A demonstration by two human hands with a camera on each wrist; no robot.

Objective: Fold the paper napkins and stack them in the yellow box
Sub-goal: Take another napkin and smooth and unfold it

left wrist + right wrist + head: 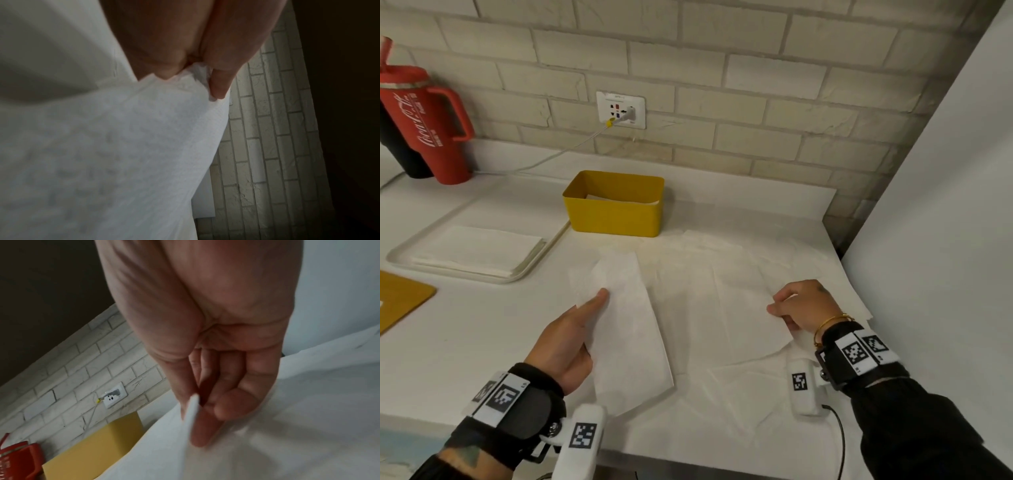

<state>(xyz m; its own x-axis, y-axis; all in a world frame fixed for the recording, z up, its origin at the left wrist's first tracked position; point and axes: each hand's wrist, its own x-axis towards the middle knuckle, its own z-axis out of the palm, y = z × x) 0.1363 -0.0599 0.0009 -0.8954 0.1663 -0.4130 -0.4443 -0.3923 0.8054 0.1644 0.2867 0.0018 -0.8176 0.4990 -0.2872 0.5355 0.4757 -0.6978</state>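
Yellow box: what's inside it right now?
The yellow box holds white paper, seemingly a folded napkin, lying flat near the bottom. Its front wall hides most of it, so how many are stacked cannot be told.

Thin white paper napkin (633,329): matt, embossed, creased. Yellow plastic box (616,214): smooth, satin. White worktop (465,325): smooth, matt. Pale brick wall (756,102): rough. Red plastic tumbler (431,130): slightly glossy.

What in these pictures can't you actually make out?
- Head view: how many napkins lie in the yellow box; its front wall hides them.
- Head view: the red tumbler top, cut off by the edge.
- Left wrist view: the napkin held by the left hand is blurred.
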